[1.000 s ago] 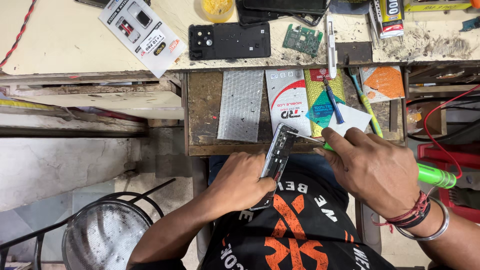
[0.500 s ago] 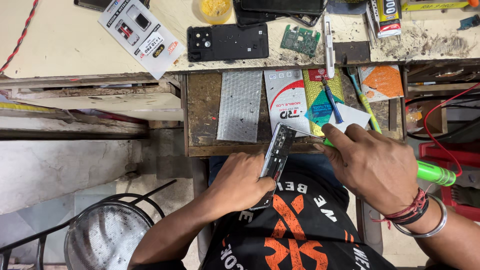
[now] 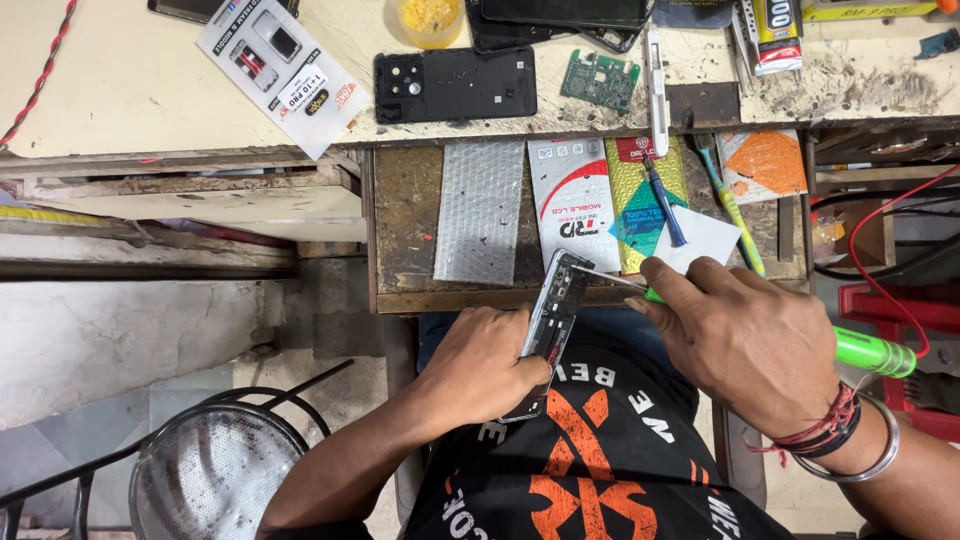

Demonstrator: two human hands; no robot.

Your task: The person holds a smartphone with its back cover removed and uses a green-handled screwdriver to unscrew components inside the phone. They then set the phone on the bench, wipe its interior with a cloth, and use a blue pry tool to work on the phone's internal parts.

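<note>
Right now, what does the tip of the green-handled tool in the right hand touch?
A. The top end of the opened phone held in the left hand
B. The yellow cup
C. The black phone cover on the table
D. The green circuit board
A: the right hand points the green-handled tool so its metal tip meets the top end of the phone, which the left hand holds.

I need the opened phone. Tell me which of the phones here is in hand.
The opened phone frame, gripped on edge by the left hand. The black camera-holed phone back lies flat on the bench, untouched.

Left hand (image 3: 480, 365) grips phone (image 3: 548, 320); right hand (image 3: 745, 340) works green screwdriver (image 3: 870, 352)
</note>
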